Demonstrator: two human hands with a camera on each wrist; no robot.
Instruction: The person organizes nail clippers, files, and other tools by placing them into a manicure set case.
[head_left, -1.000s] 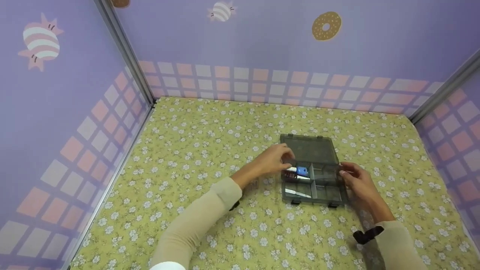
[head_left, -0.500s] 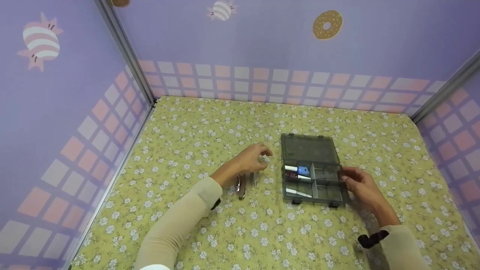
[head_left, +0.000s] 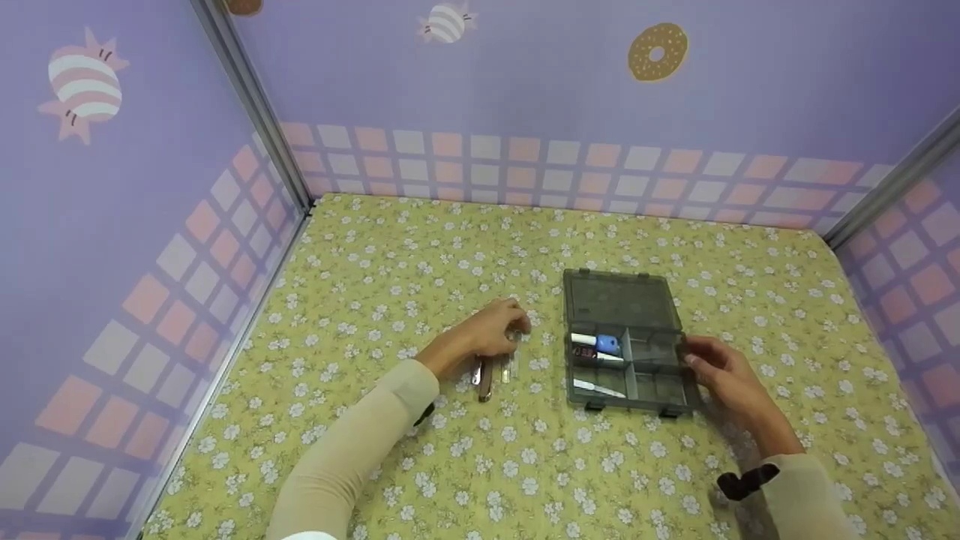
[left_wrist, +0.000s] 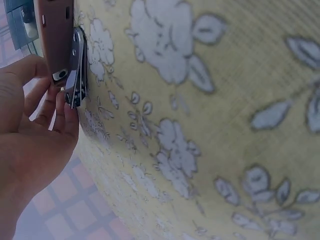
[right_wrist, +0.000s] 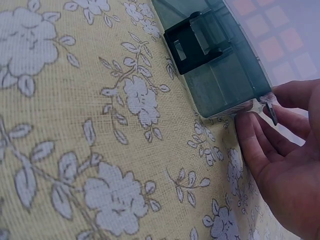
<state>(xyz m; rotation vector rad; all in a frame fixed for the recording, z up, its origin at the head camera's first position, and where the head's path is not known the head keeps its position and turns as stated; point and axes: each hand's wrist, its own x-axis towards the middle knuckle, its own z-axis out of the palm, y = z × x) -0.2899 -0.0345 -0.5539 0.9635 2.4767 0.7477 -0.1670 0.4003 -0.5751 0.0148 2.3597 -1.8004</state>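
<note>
A dark see-through compartment box (head_left: 619, 300) lies with its lid laid back. My right hand (head_left: 724, 371) grips its right side, fingers and thumb at the end wall (right_wrist: 220, 80). In its left compartments are a blue bottle with a white cap (head_left: 606, 344), a dark red bottle (head_left: 583, 351) and a slim pale pointed tool (head_left: 598, 388). My left hand (head_left: 491, 328) is left of the box, fingers bent down at slim clear pieces (head_left: 507, 369); I cannot tell whether it pinches one. Beside it lie a nail clipper (left_wrist: 77, 70) and a brown flat-handled tool (left_wrist: 56, 35).
Yellow floral cloth (head_left: 420, 255) covers the table. Purple walls with a pink and white check band (head_left: 525, 176) stand at the back and both sides. The box's right compartments (head_left: 660, 386) hold nothing visible. A black latch (right_wrist: 192, 47) sticks out at the box's front.
My left hand has moved left from over the box to the small tools and down onto the clear pieces. My right hand stays at the box's side.
</note>
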